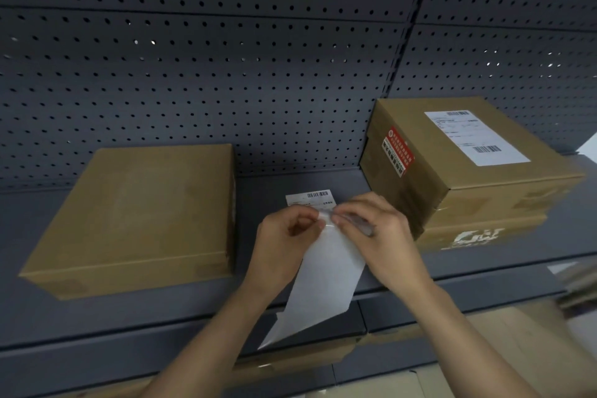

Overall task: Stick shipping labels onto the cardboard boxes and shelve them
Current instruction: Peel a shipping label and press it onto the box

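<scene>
Shipping label [323, 268] is pinched at its upper edge by the left hand [287, 249] and right hand [378, 233], fingertips peeling it from its backing above the shelf [97, 326]. It could curl and stick to itself. Barcode visible; print illegible. Unlabelled box [135, 216] waits left; labelled box [468, 165] right.

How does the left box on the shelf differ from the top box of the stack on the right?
The left box has a bare top; the right box carries a white shipping label on top and a red sticker over its edge. The left box sits directly on the shelf; the right box rests on another box. Both are closed brown cardboard. Both hands, left hand and right hand, are peeling a label sheet between them.
</scene>
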